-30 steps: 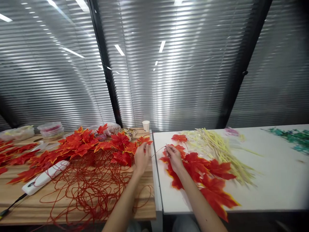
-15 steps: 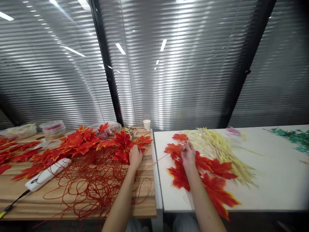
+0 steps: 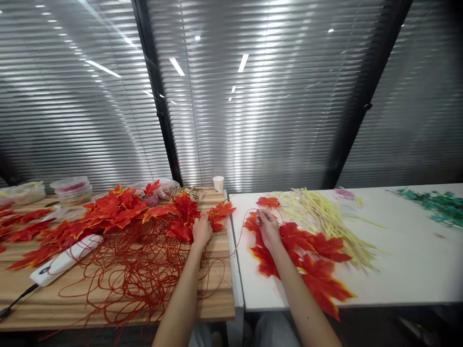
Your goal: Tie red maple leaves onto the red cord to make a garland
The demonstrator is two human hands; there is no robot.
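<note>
My left hand is closed at the right end of the pile of red maple leaves on the wooden table; what its fingers grip is hidden. Below that pile spreads a tangle of red string. Over the white table, my right hand pinches a thin red string, which loops down toward the gap between the tables. Beneath and beside my right hand lie several large red leaves with yellow edges.
A white power strip and stacked plastic tubs are on the left. A paper cup stands at the back. Yellow strips and green foliage lie on the white table.
My right hand has moved left, nearer my left hand, and the string between them has gone from taut to a slack loop. My left hand remains at the leaves.
</note>
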